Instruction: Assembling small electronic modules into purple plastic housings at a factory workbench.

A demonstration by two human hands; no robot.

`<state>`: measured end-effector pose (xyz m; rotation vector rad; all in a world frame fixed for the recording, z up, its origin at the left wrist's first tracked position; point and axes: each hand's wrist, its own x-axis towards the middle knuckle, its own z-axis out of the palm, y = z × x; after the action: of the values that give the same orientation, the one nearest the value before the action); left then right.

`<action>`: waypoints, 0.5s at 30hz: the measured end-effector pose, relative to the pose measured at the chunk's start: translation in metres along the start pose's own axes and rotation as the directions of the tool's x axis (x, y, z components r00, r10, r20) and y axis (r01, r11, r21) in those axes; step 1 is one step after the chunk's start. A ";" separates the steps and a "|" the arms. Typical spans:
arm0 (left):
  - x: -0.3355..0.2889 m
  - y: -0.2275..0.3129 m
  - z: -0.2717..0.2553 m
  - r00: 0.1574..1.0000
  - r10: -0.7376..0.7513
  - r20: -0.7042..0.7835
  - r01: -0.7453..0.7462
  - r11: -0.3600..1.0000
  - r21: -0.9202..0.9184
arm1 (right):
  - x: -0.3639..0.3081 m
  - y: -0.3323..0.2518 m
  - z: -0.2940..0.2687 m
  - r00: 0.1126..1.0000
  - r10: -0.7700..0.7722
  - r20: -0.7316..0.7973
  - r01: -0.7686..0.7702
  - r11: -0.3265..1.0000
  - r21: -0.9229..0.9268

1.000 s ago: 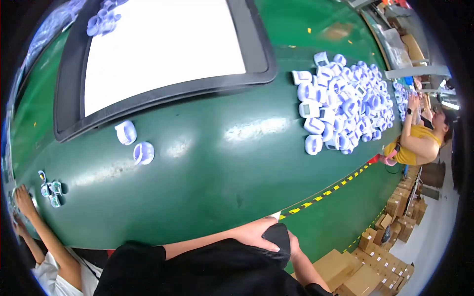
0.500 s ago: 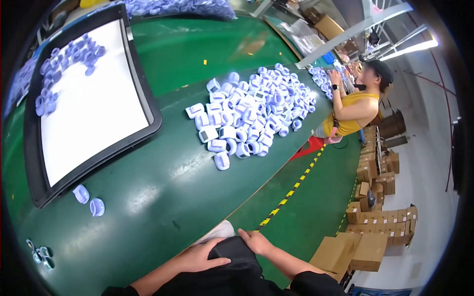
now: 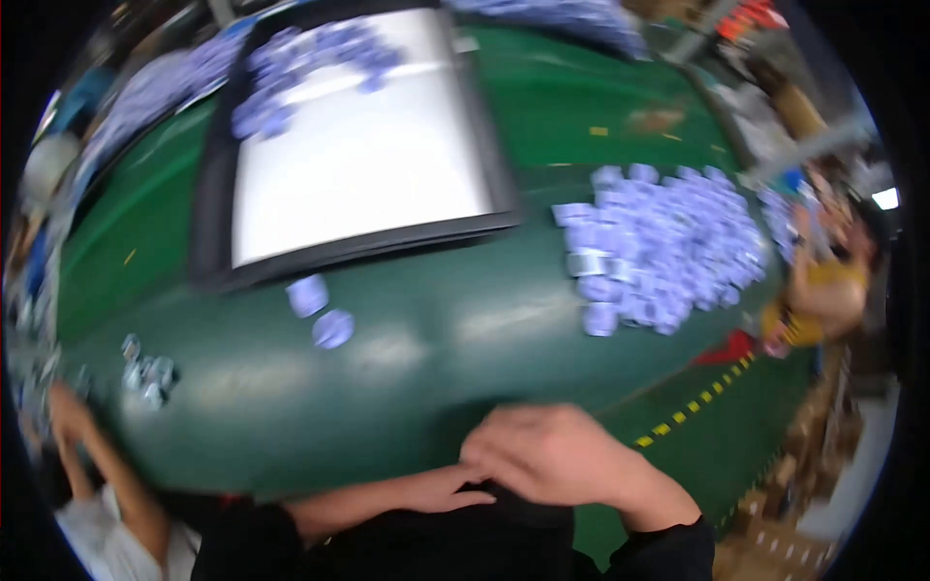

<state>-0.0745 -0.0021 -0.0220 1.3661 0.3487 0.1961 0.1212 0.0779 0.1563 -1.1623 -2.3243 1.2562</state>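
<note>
1. Head view: blurry; both hands together low in the picture, at the near edge of the green desk (image 3: 407, 412).
2. Right hand (image 3: 552, 450): fingers curled and bunched, overlapping the left fingertips; cannot tell if anything is in its grip.
3. Left hand (image 3: 441, 489): comes in from the lower left, thumb stretched out, other fingers partly covered by the right; opening and grip cannot be told.
4. Black fabric (image 3: 523, 537): directly below both hands, at the picture's lower edge; whether it is pinched cannot be told.
5. Two loose lavender pieces (image 3: 333, 329): on the desk, close together, between the hands and the tray.
6. Black-rimmed tray (image 3: 211, 228): white base, lavender batch (image 3: 320, 60) at its far left part.
7. Big lavender pile (image 3: 668, 252): right side of the desk, well apart from the tray.
8. Small shiny pieces (image 3: 150, 376): clustered at left, near a co-worker's hand (image 3: 68, 416).
9. Co-worker in yellow (image 3: 823, 300): far right, beyond the pile.
10. Yellow-black floor tape (image 3: 696, 407): right of the desk.
</note>
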 end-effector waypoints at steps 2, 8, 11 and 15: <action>-0.008 0.004 0.011 0.994 0.032 -0.101 -0.028 0.999 0.036 | 0.043 -0.004 0.001 0.966 -0.185 -0.181 0.147 0.968 -0.204; -0.056 0.045 -0.005 0.998 -0.017 -0.055 0.021 0.997 0.069 | 0.133 -0.001 0.021 0.862 -0.455 -0.223 0.389 0.876 -0.286; -0.096 0.100 -0.027 0.998 0.042 0.043 -0.038 0.995 -0.088 | 0.151 0.015 0.038 0.869 -0.462 -0.178 0.392 0.862 -0.321; -0.151 0.165 -0.076 0.890 0.186 -0.417 -0.240 0.967 -0.081 | 0.156 0.028 0.045 0.868 -0.461 -0.187 0.396 0.868 -0.300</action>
<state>-0.2314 0.0501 0.1464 1.2264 0.5229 0.6843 0.0105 0.1767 0.0854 -0.7413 -2.4076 0.6286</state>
